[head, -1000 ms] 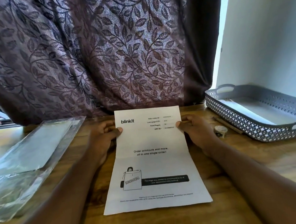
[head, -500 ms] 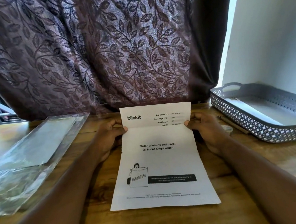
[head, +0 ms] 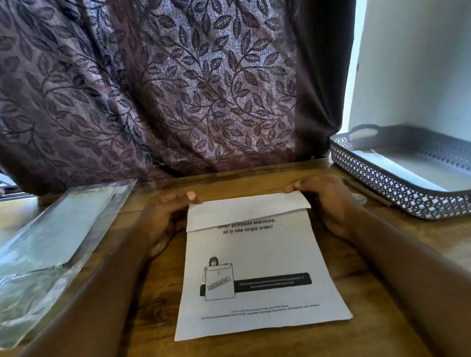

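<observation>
Centre of frame: printed sheet (head: pixel 254 265) on table (head: pixel 274 353), top flap folded over; left hand (head: pixel 164 216) and right hand (head: pixel 325 198) pinch the fold's corners. Risk: flap edge looks skewed, so pressing now would set a crooked crease.

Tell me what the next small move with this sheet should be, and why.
Probably press the flap flat and run the fingers along the fold. The left hand and right hand hold the printed sheet at the fold's two ends, and the flap lies loose and askew over the text, not yet creased.

Grey tray (head: pixel 402 188), plastic sleeve (head: pixel 35 261), leaf-patterned curtain (head: pixel 162 84)
</observation>
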The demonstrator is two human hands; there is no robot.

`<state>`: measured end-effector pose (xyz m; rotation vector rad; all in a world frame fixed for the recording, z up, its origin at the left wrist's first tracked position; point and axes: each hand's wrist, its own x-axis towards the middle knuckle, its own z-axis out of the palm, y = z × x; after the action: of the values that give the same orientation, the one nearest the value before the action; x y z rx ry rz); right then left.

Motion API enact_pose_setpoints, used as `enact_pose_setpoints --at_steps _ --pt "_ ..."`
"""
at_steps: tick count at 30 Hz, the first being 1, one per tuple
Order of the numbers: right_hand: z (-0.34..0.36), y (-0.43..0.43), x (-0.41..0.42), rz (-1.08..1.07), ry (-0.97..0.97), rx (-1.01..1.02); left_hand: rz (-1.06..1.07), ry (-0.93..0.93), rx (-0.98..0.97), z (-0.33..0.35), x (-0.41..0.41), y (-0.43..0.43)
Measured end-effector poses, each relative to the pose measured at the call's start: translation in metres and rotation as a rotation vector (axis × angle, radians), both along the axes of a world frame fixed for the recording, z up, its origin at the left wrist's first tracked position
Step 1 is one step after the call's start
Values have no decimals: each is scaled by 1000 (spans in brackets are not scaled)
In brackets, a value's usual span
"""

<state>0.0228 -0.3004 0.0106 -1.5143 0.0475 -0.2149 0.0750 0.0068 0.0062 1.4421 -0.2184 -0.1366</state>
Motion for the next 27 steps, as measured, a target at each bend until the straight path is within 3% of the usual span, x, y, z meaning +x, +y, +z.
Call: enact_pose_setpoints --at_steps 5,9,11,14,19,23,27 --pt "-6 5 2 -7 -24 -193 2 -120 178 -6 5 -5" --pt "-6 6 2 -42 -35 -296 41 -308 545 -4 3 -11" --pt "-7 6 4 -106 -68 -566 45 -414 670 -3 2 -13" --pt "-1 19 3 -212 -224 -1035 55 -582 685 0 -1 -17" --pt "3 46 -4 15 -449 -1301 61 -803 682 7 -22 -41" --pt "2 50 -8 34 -543 -1325 43 -829 678 9 -28 -43" --pt "6 38 -6 113 -390 -1248 67 -789 681 9 -22 -34"
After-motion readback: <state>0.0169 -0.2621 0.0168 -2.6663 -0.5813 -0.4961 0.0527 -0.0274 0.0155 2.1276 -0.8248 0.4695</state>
